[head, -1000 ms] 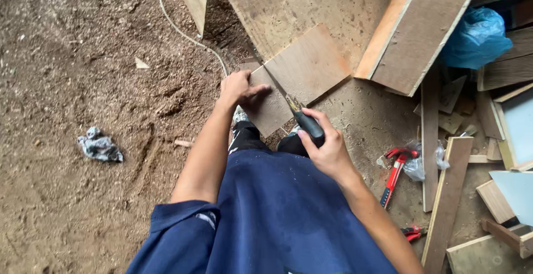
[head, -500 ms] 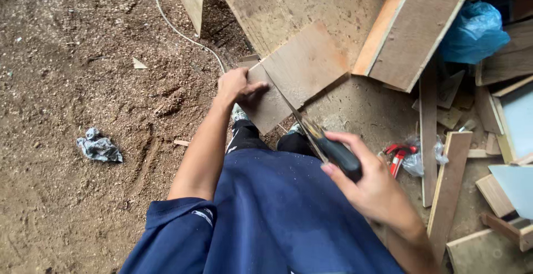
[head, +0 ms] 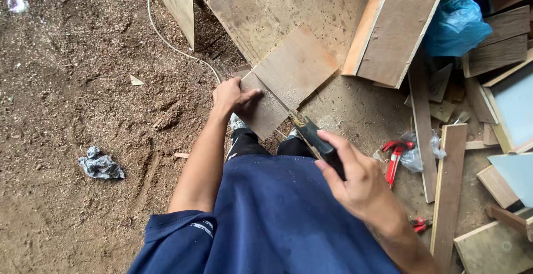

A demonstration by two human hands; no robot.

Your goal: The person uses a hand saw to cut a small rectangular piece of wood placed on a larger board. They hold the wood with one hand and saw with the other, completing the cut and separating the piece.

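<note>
Plywood panel (head: 291,77): thin, brown, rectangular, dusty, partly sawn; I see left hand (head: 232,95) pressed flat on its near corner, fingers spread. Right hand (head: 355,182) closed round handsaw (head: 311,138) grip, blade in cut.

Blue bag (head: 454,25) — red clamp (head: 395,156).

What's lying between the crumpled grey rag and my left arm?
Only bare sawdust-strewn ground between the grey rag and the left arm, per the head view.
</note>
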